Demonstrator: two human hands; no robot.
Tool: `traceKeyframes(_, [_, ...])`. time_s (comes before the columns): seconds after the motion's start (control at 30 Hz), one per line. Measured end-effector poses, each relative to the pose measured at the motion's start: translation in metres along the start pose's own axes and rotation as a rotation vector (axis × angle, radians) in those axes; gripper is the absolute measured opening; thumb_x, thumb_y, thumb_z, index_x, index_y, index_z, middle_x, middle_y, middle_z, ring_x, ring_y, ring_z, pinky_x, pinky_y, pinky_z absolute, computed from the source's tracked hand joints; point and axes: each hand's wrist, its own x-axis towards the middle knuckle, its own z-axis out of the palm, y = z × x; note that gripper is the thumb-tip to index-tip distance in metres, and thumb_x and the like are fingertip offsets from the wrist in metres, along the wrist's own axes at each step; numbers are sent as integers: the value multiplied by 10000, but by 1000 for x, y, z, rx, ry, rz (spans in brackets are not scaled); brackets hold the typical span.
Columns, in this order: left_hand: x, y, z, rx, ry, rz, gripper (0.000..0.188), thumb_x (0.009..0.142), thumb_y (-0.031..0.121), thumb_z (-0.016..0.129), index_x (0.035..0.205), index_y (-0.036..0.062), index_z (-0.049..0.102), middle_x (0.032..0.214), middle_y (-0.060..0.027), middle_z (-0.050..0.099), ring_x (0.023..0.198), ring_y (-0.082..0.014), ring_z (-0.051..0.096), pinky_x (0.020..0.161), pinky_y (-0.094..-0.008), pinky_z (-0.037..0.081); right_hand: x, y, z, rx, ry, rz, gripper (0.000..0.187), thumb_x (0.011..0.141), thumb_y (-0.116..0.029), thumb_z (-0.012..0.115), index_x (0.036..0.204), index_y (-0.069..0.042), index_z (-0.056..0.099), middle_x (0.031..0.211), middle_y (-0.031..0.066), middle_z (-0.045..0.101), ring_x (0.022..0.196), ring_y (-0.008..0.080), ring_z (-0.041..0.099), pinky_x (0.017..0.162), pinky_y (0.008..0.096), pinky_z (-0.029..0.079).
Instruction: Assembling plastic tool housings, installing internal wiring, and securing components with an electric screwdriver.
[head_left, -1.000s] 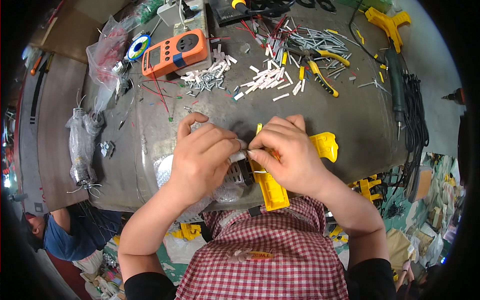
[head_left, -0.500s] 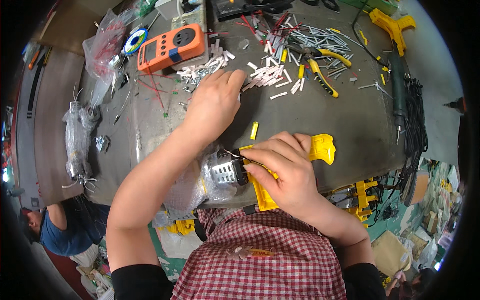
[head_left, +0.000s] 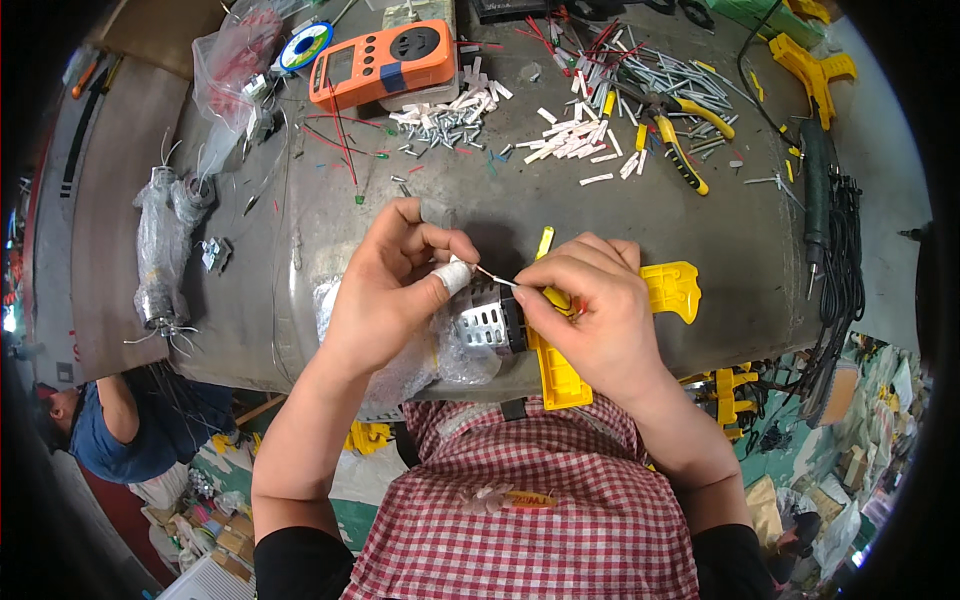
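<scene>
My left hand (head_left: pixel 385 285), white tape round its thumb, is closed in a pinch at the reddish end of a thin wire (head_left: pixel 495 277). Facing it, my right hand (head_left: pixel 595 300) pinches the whitish part of that wire between thumb and forefinger. Whether a tiny part also sits in the left fingertips cannot be made out. Below the hands lies a silver slotted motor housing (head_left: pixel 484 328), partly in bubble wrap (head_left: pixel 465 365). It adjoins a yellow plastic tool shell (head_left: pixel 562 380), mostly covered by my right hand. A small yellow piece (head_left: pixel 545 241) lies just beyond.
Farther back are an orange multimeter (head_left: pixel 385 65), loose screws (head_left: pixel 440 130), white sleeves (head_left: pixel 570 138), metal pins (head_left: pixel 690 90) and yellow-black pliers (head_left: pixel 680 150). A bubble-wrapped part (head_left: pixel 160 260) lies left; a dark green corded tool (head_left: pixel 815 200) lies right. Another person (head_left: pixel 150 430) is at lower left.
My left hand has come back from beside the white sleeves to the wire at my right fingertips. My right hand keeps its pinch. The whole view has shifted slightly.
</scene>
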Motion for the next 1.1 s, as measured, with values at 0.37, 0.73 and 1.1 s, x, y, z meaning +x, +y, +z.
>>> traceKeyframes(0.37, [2, 5, -2, 31, -75, -22, 529, 823, 14, 653, 1215, 11, 298, 998, -99, 601, 943, -143, 560, 868, -286, 442, 1, -2, -7, 50, -69, 18, 59, 762, -148, 696, 782, -108, 657, 741, -10, 615, 776, 174, 561, 778, 339, 324])
traceKeyframes(0.73, [-4, 9, 14, 295, -112, 125, 500, 784, -45, 653, 1182, 37, 363, 980, -107, 640, 923, -182, 624, 829, -306, 493, 5, -5, -8, 6, -128, 40, 72, 775, -160, 679, 768, -97, 645, 729, -2, 607, 770, 191, 558, 770, 350, 324])
traceKeyframes(1.1, [1, 15, 25, 552, -37, 287, 352, 730, -54, 652, 1055, 40, 552, 885, -87, 648, 846, -225, 652, 746, -324, 518, -1, 10, -15, 22, -165, 21, 124, 765, -187, 690, 827, -83, 664, 760, 20, 615, 794, 197, 562, 777, 346, 335])
